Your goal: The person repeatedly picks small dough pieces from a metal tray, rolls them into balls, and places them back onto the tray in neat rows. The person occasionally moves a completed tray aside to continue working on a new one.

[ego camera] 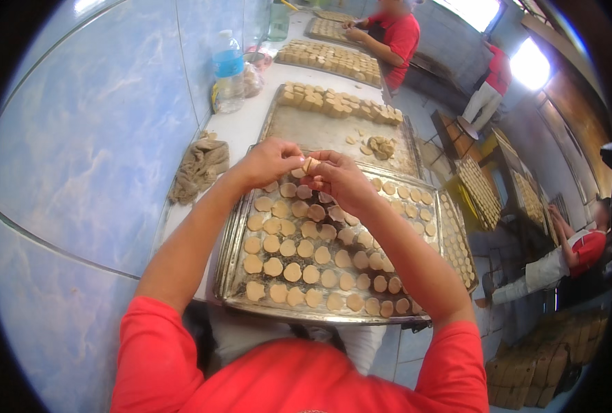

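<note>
Above a metal baking tray (224,258), my left hand (270,163) and my right hand (346,181) meet with fingertips pinched around a small piece of dough (311,164). Rows of thin, flat dough rounds (292,272) cover the tray beneath them, several with uneven edges. Just beyond, a second tray (316,131) carries a block of upright dough stacks (331,103) along its far side. A lump of dough scraps (381,147) and a few loose bits lie on its right part. My fingers partly hide the held piece.
Left of the trays lies a crumpled cloth (200,168); a plastic bottle (228,72) stands by the tiled wall. Farther along are a full tray (331,62) and a co-worker (401,38). At right are racked trays (478,191), another person (584,250) and cardboard boxes (527,371).
</note>
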A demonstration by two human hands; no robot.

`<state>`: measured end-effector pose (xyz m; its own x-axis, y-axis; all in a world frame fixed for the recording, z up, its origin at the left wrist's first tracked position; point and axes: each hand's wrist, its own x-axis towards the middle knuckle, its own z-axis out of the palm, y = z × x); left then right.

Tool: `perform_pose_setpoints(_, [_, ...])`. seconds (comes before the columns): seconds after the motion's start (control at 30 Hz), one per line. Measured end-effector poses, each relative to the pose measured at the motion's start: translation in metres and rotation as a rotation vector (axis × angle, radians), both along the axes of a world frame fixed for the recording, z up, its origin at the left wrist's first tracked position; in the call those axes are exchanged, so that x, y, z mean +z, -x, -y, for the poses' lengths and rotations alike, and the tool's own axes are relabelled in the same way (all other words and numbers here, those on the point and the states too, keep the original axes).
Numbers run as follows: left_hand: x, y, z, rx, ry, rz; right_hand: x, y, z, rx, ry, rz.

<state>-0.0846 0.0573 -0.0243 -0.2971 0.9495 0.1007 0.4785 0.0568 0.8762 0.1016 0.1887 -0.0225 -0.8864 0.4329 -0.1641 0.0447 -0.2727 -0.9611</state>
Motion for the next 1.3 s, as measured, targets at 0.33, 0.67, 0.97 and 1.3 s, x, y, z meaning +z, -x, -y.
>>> perform_pose_setpoints(0.33, [0.005,0.012,0.021,0.005,0.030,0.090,0.012,0.009,0.011,0.072,-0.222,0.240])
perform_pose_setpoints(0.67, [0.011,0.013,0.037,0.058,-0.037,0.215,0.016,0.028,0.023,0.018,-0.240,0.198])
perform_pose_setpoints(0.97, [-0.011,0.026,0.038,0.318,0.076,-0.485,0.017,0.033,0.021,-0.119,-0.325,0.221])
perform_pose_setpoints(1.3, [-0.015,0.022,0.049,0.341,-0.001,-0.371,-0.002,0.056,0.010,-0.007,-1.403,0.303])
